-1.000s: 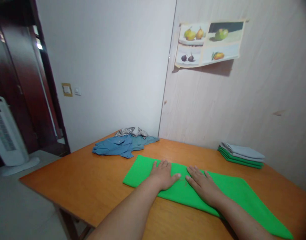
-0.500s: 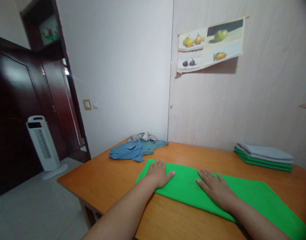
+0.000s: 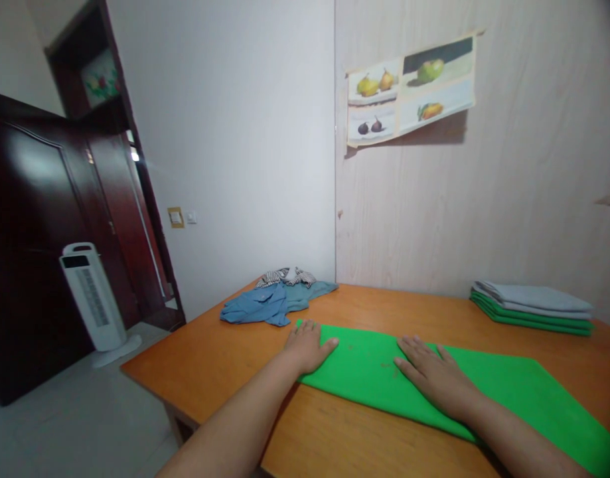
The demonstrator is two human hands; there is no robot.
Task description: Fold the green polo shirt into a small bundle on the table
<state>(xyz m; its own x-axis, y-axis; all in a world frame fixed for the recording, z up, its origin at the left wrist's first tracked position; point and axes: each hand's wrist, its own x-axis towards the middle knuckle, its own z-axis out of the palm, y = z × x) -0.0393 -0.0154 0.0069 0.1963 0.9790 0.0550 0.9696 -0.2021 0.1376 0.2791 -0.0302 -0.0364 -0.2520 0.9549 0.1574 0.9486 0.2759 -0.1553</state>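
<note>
A bright green cloth [image 3: 364, 372] lies folded into a long flat strip along the front of the wooden table [image 3: 329, 431]. My left hand [image 3: 307, 348] rests flat on its left end, thumb out to the side, covering part of the edge there. Around the middle of the strip, my right hand [image 3: 434, 375] lies palm down with its fingers stretched out toward the upper left. Neither hand grips the fabric. Small brownish marks show on the cloth between the two hands. The right end runs past my right forearm toward the lower right corner.
Rumpled blue clothing [image 3: 257, 304] and a striped cloth [image 3: 272, 277] lie at the table's back left. A stack of folded grey cloth [image 3: 538, 297] and green cloth [image 3: 528, 320] sits at the back right. A white tower fan [image 3: 93, 299] stands on the floor near the dark door [image 3: 26, 219].
My left hand has slid a little left toward the end of the green cloth. My right hand stays at about the same spot on it. The camera view has shifted slightly.
</note>
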